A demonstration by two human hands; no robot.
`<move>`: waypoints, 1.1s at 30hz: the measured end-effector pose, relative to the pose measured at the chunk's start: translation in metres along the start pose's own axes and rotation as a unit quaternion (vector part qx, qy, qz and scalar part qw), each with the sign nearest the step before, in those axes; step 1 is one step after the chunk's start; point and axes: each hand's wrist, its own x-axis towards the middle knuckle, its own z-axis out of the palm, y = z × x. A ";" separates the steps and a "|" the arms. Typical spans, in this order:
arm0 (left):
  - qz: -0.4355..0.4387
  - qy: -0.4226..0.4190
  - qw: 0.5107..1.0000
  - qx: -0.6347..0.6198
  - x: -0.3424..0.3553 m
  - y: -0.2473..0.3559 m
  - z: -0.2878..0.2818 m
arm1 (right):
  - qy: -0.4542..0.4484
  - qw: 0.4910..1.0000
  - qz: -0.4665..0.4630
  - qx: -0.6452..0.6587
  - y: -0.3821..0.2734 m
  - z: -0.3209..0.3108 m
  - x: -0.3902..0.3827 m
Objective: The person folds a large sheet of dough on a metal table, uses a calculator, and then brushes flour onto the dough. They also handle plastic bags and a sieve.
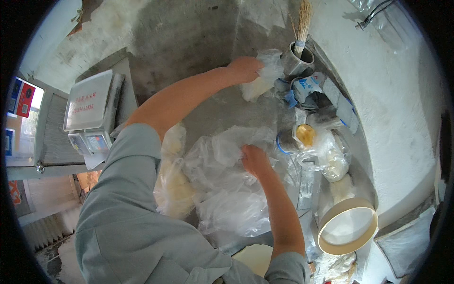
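My left arm stretches across to the far side, where my left hand (245,70) is closed on a small clear plastic bag (259,87) with something pale in it. Closer in, the fingers of my right hand (255,160) are pinched on a large crumpled sheet of thin clear plastic (213,156), which looks like a bag or several bags. More crumpled plastic (236,208) lies nearer my body. Left of it, beside my left sleeve, rests a plastic bag with pale yellow contents (177,189). What those contents are, I cannot tell.
A metal canister (298,66) holding a straw brush (303,23) stands at the far right. Below it are blue-and-grey cloths (309,92), a yellow round item (305,135), bagged goods (336,163) and a round sieve (348,226). A covered scale (89,106) is at left.
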 end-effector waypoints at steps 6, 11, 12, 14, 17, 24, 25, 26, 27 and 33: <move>-0.011 0.038 0.989 -0.145 0.000 0.016 -0.010 | 0.032 0.999 -0.022 0.021 0.010 0.004 -0.039; -0.061 0.005 0.998 -0.006 -0.107 -0.026 -0.059 | 0.062 0.997 -0.040 -0.019 0.020 0.004 -0.057; -0.098 0.002 0.995 0.014 -0.139 -0.035 -0.066 | 0.069 0.997 -0.039 -0.021 0.025 0.003 -0.062; -0.164 0.015 0.986 0.005 -0.202 -0.051 -0.077 | 0.091 0.996 -0.011 -0.004 0.037 0.002 -0.071; -0.261 0.058 0.962 -0.058 -0.293 -0.055 -0.079 | 0.072 0.997 0.025 0.006 0.054 -0.001 -0.086; -0.185 0.102 0.975 0.071 -0.376 -0.008 -0.050 | 0.008 0.987 0.124 -0.098 0.052 -0.023 -0.111; -0.157 0.101 0.973 0.132 -0.376 -0.001 -0.044 | 0.025 0.984 0.141 -0.108 0.045 -0.027 -0.114; -0.190 0.071 0.974 0.099 -0.372 0.002 -0.037 | 0.045 0.982 0.139 -0.118 0.037 -0.032 -0.116; -0.220 0.038 0.971 0.082 -0.366 0.002 -0.031 | 0.102 0.983 0.092 -0.118 0.028 -0.036 -0.118; -0.192 0.066 0.979 -0.006 -0.286 -0.037 -0.018 | 0.138 0.990 -0.020 -0.035 -0.043 -0.044 -0.134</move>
